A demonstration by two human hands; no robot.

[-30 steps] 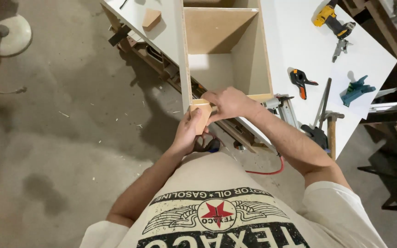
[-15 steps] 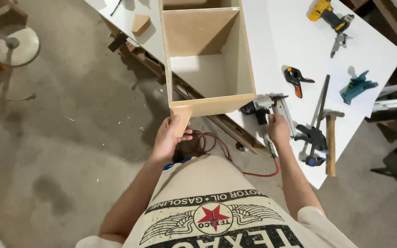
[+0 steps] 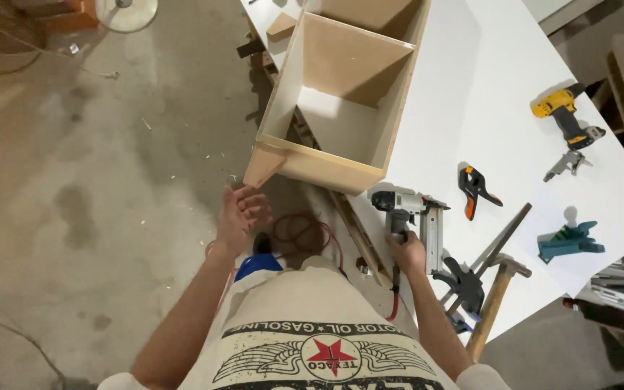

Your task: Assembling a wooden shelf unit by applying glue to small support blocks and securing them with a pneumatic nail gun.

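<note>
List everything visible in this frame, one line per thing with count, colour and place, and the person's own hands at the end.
wooden box: one, tan with white inner panels, open-topped, overhanging the near edge of the table
white table: one, white, right half of view
nail gun: one, grey and black, table edge beside the box
spring clamp: one, black and orange, mid table
cordless drill: one, yellow and black, far right of table
hammer: one, wooden handle, near table corner
teal tool: one, teal, right edge of table
red hose: one, coiled on the floor under the box
left hand: open, just below the box corner, holding nothing
right hand: closed on the nail gun's grip
</note>
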